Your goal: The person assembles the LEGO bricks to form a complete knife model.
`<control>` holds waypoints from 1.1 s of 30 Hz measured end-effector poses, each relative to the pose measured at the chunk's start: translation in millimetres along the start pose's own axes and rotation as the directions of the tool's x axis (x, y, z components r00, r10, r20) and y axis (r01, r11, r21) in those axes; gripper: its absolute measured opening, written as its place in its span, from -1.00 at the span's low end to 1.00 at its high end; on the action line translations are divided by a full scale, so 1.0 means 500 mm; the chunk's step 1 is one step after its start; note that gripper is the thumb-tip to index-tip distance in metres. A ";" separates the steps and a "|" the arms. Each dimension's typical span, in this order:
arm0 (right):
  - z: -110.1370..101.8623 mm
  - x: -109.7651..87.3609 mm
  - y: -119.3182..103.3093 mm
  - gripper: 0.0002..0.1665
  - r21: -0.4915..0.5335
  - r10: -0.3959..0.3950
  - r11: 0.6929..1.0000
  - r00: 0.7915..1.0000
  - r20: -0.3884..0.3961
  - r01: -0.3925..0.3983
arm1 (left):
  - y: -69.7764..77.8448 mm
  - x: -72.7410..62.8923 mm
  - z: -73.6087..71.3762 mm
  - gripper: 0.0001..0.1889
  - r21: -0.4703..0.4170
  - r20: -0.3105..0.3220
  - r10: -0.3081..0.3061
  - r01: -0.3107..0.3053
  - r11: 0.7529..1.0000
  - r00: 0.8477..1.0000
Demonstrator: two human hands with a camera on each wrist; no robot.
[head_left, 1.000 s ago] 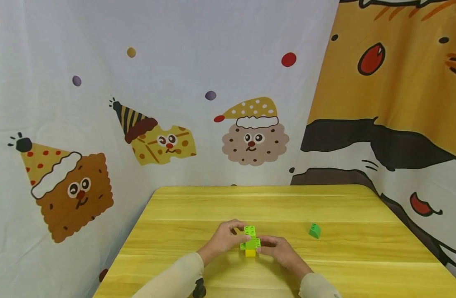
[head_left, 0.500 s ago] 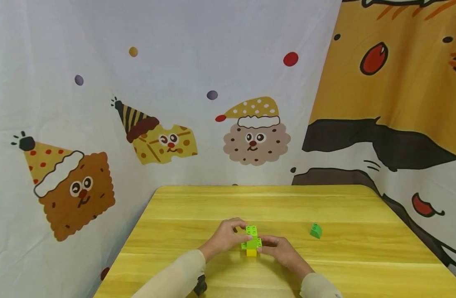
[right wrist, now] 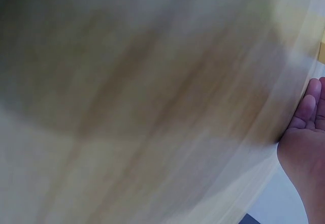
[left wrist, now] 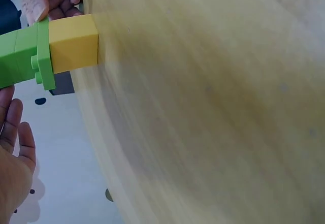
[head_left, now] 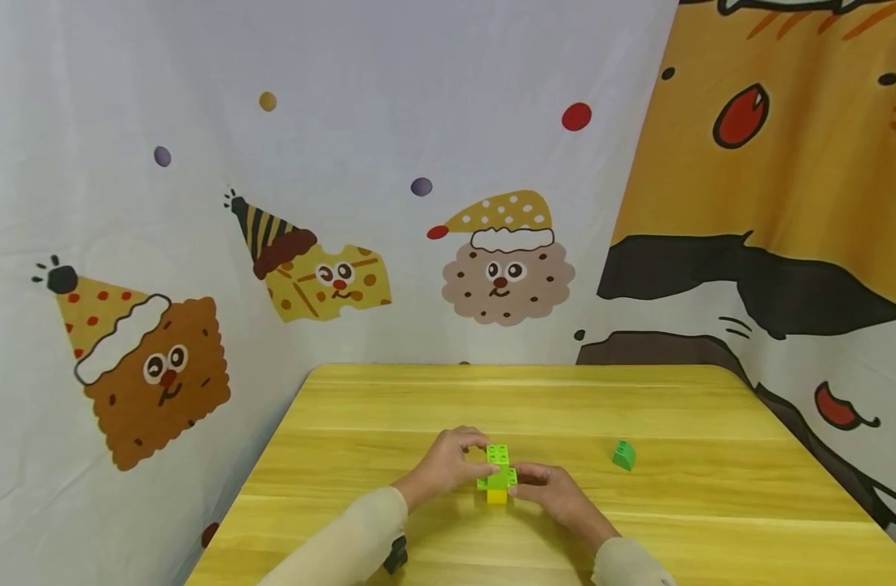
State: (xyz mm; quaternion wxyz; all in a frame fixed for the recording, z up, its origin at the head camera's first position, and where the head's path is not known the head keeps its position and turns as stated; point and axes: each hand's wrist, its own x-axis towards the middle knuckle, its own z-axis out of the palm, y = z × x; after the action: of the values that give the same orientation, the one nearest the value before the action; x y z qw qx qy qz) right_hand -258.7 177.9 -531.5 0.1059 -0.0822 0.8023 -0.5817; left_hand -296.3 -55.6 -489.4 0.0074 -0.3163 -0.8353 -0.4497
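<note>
A small stack of building blocks stands on the table in the head view. Its yellow block [head_left: 496,496] forms the bottom, a flat green plate [left wrist: 45,56] lies across that, and light green bricks [head_left: 497,456] rise on top. From the left, my left hand [head_left: 448,466] holds the green bricks between thumb and fingers. My right hand [head_left: 555,494] pinches the right end of the plate; its thumb lies against the plate's edge in the left wrist view. Only part of the right hand and a sliver of the yellow block [right wrist: 322,52] show in the right wrist view.
A darker green curved block [head_left: 624,456] with studs lies on the wooden table [head_left: 389,399], right of the hands. Behind the table hangs a cloth [head_left: 389,122] printed with cartoon figures. A dark device [head_left: 395,555] sits at the left wrist.
The head view has turned slightly left, so everything sits a little further right in it. Both hands keep their hold on the stack, with no clear movement.
</note>
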 end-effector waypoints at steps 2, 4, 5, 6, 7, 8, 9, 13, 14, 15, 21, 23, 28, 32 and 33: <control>0.000 0.001 0.000 -0.37 0.004 0.002 1.000 1.000 0.004 -0.002 | 0.000 0.000 -0.002 -0.71 0.015 0.006 0.003 -0.003 1.000 1.000; -0.001 0.001 0.000 -0.37 0.006 0.004 1.000 1.000 0.002 -0.004 | -0.001 0.001 -0.001 -0.70 0.019 0.007 0.003 -0.003 1.000 1.000; -0.001 0.001 0.001 -0.37 0.007 0.003 1.000 1.000 0.002 -0.003 | -0.001 0.001 0.000 -0.70 0.017 0.008 0.001 -0.001 1.000 1.000; -0.002 0.000 0.001 -0.37 0.010 0.002 1.000 1.000 0.005 -0.002 | -0.001 0.001 0.001 -0.70 0.016 0.008 0.001 -0.001 1.000 1.000; -0.002 0.000 0.001 -0.37 0.015 0.001 1.000 1.000 0.004 -0.001 | -0.002 0.001 0.002 -0.70 0.014 0.006 0.003 -0.003 1.000 1.000; -0.003 0.000 0.001 -0.37 0.017 -0.002 1.000 1.000 0.005 0.002 | -0.002 0.001 0.003 -0.71 0.012 0.004 0.006 -0.006 1.000 1.000; -0.003 0.000 0.001 -0.37 0.022 -0.006 1.000 1.000 0.004 0.005 | -0.003 0.001 0.005 -0.71 0.010 0.000 0.013 -0.013 1.000 1.000; -0.002 -0.001 0.001 -0.38 0.036 -0.023 0.999 1.000 0.008 0.023 | -0.004 -0.002 0.008 -0.74 -0.005 -0.006 0.021 -0.021 1.000 1.000; -0.002 0.000 0.001 -0.38 0.038 -0.027 0.999 1.000 0.009 0.027 | -0.005 -0.003 0.008 -0.74 -0.007 -0.007 0.021 -0.021 1.000 1.000; -0.001 0.000 0.001 -0.38 0.038 -0.032 0.999 0.999 0.009 0.031 | -0.005 -0.005 0.009 -0.74 -0.012 -0.008 0.018 -0.018 1.000 1.000; 0.000 0.000 -0.001 -0.37 0.039 -0.039 0.999 0.999 0.013 0.038 | -0.005 -0.012 0.009 -0.68 -0.036 -0.004 -0.005 0.005 0.999 1.000; 0.000 0.000 -0.002 -0.38 0.041 -0.038 0.998 0.999 0.012 0.038 | -0.004 -0.013 0.008 -0.64 -0.041 -0.001 -0.014 0.014 0.999 1.000; -0.001 -0.002 -0.004 -0.42 0.046 -0.040 0.998 0.999 0.005 0.040 | -0.013 -0.019 0.002 -0.50 -0.069 0.011 -0.046 0.047 0.997 0.999; 0.001 -0.005 -0.007 -0.42 0.043 -0.033 0.999 0.999 -0.002 0.033 | -0.033 -0.025 -0.004 -0.44 -0.082 0.019 -0.062 0.063 0.995 0.998; 0.001 -0.005 -0.007 -0.42 0.043 -0.030 0.999 1.000 -0.004 0.030 | -0.039 -0.027 -0.005 -0.43 -0.083 0.022 -0.066 0.067 0.994 0.998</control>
State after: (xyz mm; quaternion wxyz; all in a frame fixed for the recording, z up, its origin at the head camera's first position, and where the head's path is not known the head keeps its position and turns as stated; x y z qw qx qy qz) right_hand -256.2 176.8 -528.0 0.0974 -0.0910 0.7883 -0.6007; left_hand -296.7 -72.2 -506.4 -0.0288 -0.2925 -0.8258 -0.4813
